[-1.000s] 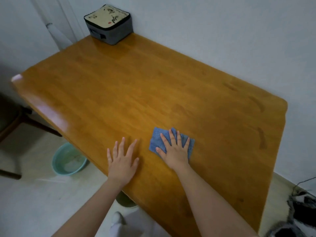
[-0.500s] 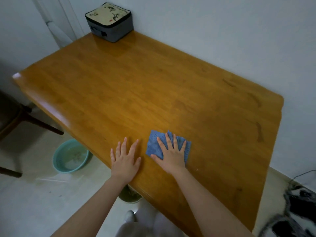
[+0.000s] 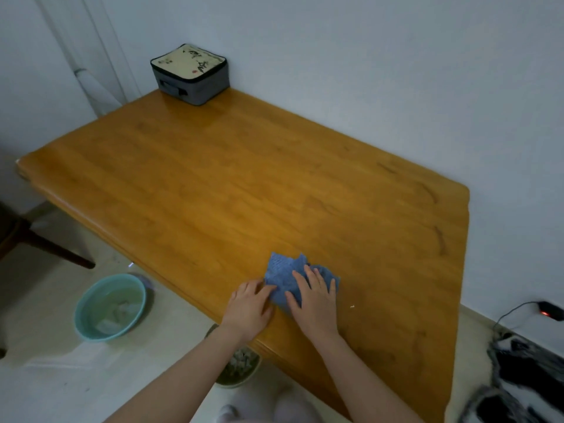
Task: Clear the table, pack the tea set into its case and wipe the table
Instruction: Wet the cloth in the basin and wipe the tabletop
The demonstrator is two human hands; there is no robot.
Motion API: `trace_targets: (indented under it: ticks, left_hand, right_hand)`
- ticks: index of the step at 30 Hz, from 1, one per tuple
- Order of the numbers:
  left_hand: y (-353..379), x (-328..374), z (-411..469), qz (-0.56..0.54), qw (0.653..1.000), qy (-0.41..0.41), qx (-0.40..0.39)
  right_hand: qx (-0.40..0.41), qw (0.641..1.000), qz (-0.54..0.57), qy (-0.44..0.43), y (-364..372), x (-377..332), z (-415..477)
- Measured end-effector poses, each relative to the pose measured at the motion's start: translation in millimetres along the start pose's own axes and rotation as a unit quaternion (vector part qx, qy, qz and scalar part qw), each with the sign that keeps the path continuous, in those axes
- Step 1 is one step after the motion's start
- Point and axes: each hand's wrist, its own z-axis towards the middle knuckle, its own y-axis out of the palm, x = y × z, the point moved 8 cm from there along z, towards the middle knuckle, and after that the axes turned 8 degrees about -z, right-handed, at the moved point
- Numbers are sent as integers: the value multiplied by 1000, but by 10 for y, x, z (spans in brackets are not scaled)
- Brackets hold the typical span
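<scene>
A blue cloth lies bunched up on the wooden table near its front edge. My right hand presses on the cloth's right part with curled fingers. My left hand touches the cloth's left edge, fingers bent onto it. The grey tea set case, zipped shut with a printed cream lid, stands at the table's far corner by the wall.
A teal basin with water sits on the floor left of the table. A green bowl shows under the table edge. A dark chair leg stands at left. A cable and black device lie at right.
The cloth was flat under my spread right hand; now it is crumpled. My left hand moved right from the bare table onto the cloth's edge. The view pulled back.
</scene>
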Motion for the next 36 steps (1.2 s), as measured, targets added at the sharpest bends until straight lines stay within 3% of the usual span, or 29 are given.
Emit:
trace_targets:
  ticks: [8, 12, 18, 21, 24, 33, 36]
  left_hand:
    - [-45, 130, 223, -36, 999, 3, 40]
    - [-116, 140, 309, -41, 997, 2, 64]
    - [-220, 21, 388, -183, 978, -46, 87]
    - [-274, -34, 394, -254, 959, -72, 100]
    - [-292, -59, 389, -291, 948, -71, 108]
    - [-269, -59, 310, -317, 939, -57, 120]
    - [-278, -43, 279, -312, 941, -49, 124]
  right_hand:
    - [-21, 997, 50, 63, -171, 512, 327]
    - [-8, 996, 83, 16, -203, 442, 452]
    - [-7, 996, 14, -93, -187, 210, 513]
    - [5, 991, 47, -129, -226, 270, 447]
    - [-50, 984, 85, -147, -245, 359, 326]
    - [-212, 966, 17, -146, -144, 518, -19]
    - [-194, 974, 17, -116, -181, 499, 41]
